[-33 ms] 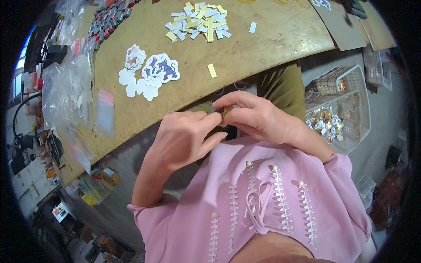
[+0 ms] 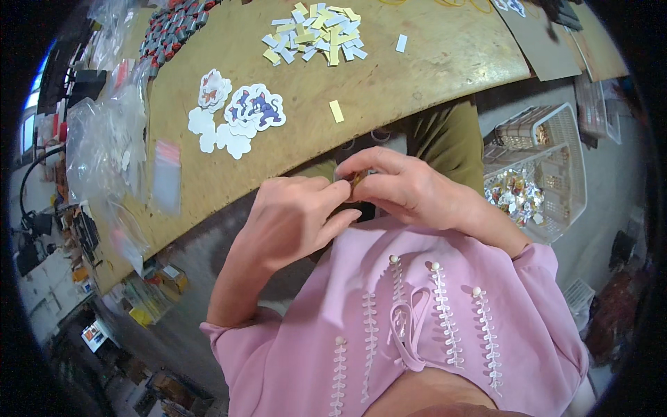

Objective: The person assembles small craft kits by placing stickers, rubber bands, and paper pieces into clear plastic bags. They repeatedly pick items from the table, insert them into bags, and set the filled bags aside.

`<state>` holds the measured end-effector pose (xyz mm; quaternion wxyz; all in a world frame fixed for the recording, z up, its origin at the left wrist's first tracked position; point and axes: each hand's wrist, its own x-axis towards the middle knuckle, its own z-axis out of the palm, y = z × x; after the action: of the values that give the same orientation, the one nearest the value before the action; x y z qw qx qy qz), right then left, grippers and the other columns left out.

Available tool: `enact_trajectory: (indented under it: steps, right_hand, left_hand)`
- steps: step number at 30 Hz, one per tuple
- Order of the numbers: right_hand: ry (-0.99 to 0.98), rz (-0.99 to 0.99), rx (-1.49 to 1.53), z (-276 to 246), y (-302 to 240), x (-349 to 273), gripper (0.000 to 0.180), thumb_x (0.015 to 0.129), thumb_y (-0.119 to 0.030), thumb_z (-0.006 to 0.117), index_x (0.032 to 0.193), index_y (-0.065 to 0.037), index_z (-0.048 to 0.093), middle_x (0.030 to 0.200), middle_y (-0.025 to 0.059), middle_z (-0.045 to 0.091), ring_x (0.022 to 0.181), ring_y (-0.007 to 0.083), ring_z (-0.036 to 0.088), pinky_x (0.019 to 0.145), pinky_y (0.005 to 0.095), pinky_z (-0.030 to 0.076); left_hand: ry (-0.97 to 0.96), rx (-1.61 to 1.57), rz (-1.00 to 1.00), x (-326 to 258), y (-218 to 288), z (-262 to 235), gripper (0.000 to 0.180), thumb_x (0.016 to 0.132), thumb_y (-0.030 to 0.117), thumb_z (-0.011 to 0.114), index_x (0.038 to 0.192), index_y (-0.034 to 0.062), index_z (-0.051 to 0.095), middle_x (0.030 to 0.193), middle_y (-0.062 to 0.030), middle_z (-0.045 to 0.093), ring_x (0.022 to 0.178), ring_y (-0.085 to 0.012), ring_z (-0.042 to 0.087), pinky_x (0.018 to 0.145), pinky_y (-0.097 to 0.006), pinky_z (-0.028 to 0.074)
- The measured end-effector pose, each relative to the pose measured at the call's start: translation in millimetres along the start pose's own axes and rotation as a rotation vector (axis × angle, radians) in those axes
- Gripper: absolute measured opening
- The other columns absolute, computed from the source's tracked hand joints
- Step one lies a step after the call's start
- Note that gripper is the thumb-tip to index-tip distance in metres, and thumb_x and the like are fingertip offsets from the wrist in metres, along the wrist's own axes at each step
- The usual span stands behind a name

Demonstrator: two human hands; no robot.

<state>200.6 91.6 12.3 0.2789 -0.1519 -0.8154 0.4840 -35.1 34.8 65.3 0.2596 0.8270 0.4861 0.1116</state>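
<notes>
My two hands meet above my lap, just off the table's near edge. Between the thumb and forefinger of my right hand [image 2: 410, 182] a small shiny golden-brown piece [image 2: 358, 179] is pinched; fingers cover most of it, so its kind is unclear. My left hand [image 2: 295, 212] has its fingers bent and its forefinger tip against the same spot, while its thumb lies lower. Beyond them on the table are a single yellow slip [image 2: 336, 111] and overlapping cat-shaped cut-out stickers [image 2: 264, 110], some white side up.
A heap of yellow and white slips [image 2: 313, 35] lies at the table's far side, near a lone white slip [image 2: 401, 43]. Clear plastic bags [image 2: 167, 181] are at the left. Bundled grey-and-red pieces [image 2: 177, 31] sit far left. A white basket [image 2: 570, 174] holds shiny small packets [image 2: 514, 194].
My hands stay in nearly the same place. Slightly less of the golden-brown piece shows between my fingers.
</notes>
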Motion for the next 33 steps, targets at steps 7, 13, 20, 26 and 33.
enact_trajectory:
  steps: [7,13,20,26,33]
  right_hand:
    - [-0.003,-0.023,-0.052,3.0,-5.9,2.8,0.021,0.085,0.009,0.073,0.105,0.001,0.067,0.132,0.0201,0.064,0.112,0.0351,0.068,0.09,0.0405,0.059]
    - [0.081,-0.023,-0.127,-2.5,-4.4,6.8,0.022,0.088,0.01,0.073,0.107,0.001,0.067,0.129,0.0179,0.066,0.112,0.0332,0.07,0.091,0.0383,0.06]
    - [0.167,0.042,-0.08,-2.2,-5.6,6.8,0.02,0.091,0.004,0.075,0.108,0.001,0.067,0.121,0.0167,0.066,0.104,0.0346,0.07,0.086,0.0388,0.06]
    - [0.208,0.066,-0.134,-9.3,-8.9,8.4,0.022,0.089,0.008,0.077,0.108,-0.001,0.072,0.124,0.015,0.066,0.106,0.0276,0.07,0.086,0.0348,0.06]
    - [0.141,0.224,0.114,-12.1,-7.7,9.2,0.015,0.092,-0.001,0.077,0.106,-0.003,0.074,0.122,0.0129,0.067,0.109,0.0254,0.067,0.093,0.0351,0.055]
  left_hand:
    - [-0.079,0.025,0.002,-0.6,-5.4,-2.3,0.03,0.086,0.029,0.081,0.11,0.0113,0.074,0.082,-0.0096,0.074,0.069,-0.029,0.073,0.06,-0.042,0.055]
    - [0.052,-0.045,-0.092,-0.4,3.0,-7.8,0.029,0.082,0.024,0.085,0.105,0.0115,0.072,0.079,-0.009,0.072,0.069,-0.0281,0.071,0.059,-0.041,0.054]
    - [0.347,-0.446,-0.262,-12.1,-2.0,1.1,0.041,0.077,0.008,0.09,0.116,0.0089,0.076,0.078,-0.0017,0.071,0.065,-0.016,0.067,0.059,-0.032,0.051]
    - [0.431,-0.607,-0.256,-0.6,-1.6,29.4,0.031,0.083,0.004,0.088,0.113,0.0034,0.078,0.099,-0.0074,0.078,0.085,-0.0159,0.074,0.072,-0.029,0.057]
    - [0.66,-0.547,-0.236,5.5,4.0,49.0,0.008,0.092,0.002,0.08,0.1,0.0017,0.08,0.093,-0.0097,0.079,0.082,-0.0196,0.075,0.074,-0.031,0.058]
